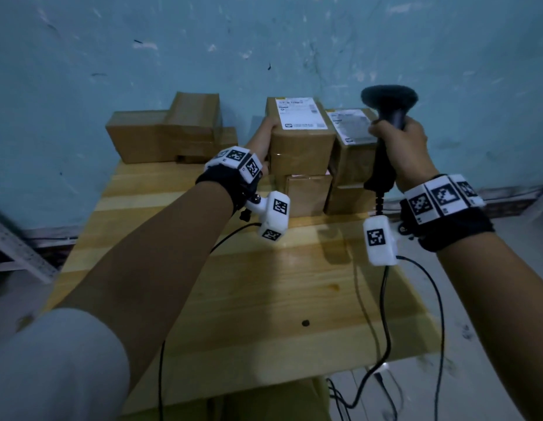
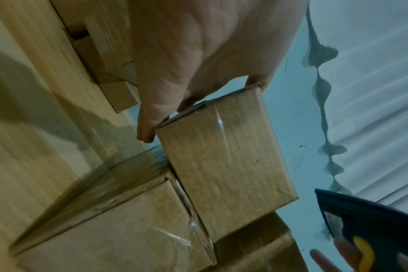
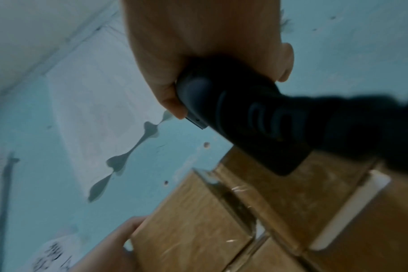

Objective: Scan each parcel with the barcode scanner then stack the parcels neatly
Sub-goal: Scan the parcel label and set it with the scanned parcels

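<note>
Two hands, left gripping taped cardboard parcel, right holding matte black scanner

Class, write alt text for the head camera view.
A person's left hand grips a labelled cardboard parcel atop a stack, while the right hand holds a black barcode scanner upright beside it. More parcels sit at left on the wooden table.

Parcel room: stacked boxes, scanner

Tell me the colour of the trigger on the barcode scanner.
Yellow, on the dark scanner; it shows best in the left wrist view, by the right hand's fingertips.
</note>
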Motion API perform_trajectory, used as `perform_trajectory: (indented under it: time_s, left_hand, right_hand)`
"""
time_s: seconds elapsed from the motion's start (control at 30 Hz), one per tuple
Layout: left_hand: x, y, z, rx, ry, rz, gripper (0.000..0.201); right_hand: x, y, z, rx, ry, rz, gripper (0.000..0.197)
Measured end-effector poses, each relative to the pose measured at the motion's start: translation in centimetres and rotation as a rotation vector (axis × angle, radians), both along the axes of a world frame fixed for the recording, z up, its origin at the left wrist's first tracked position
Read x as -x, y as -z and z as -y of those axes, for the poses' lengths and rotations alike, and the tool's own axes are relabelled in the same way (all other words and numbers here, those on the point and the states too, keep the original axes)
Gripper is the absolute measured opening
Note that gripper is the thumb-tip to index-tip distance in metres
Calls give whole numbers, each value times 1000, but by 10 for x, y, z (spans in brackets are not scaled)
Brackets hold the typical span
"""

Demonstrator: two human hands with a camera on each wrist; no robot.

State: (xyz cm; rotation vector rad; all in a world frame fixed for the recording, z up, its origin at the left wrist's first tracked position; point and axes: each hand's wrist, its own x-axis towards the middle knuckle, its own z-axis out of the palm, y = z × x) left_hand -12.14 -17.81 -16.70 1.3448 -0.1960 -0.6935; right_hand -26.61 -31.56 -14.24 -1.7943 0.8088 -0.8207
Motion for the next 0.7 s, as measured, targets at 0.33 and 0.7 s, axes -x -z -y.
perform_trajectory:
  time_s: [0.33,0.7]
  left_hand:
    - [3,-3,12,-16,23,1,47]
    - [-2,-3,21,-11,58,-12,48]
  right_hand:
    - [6,12,20,-210,-79,121,6]
    - [5,20,23,-256,-111,140,13]
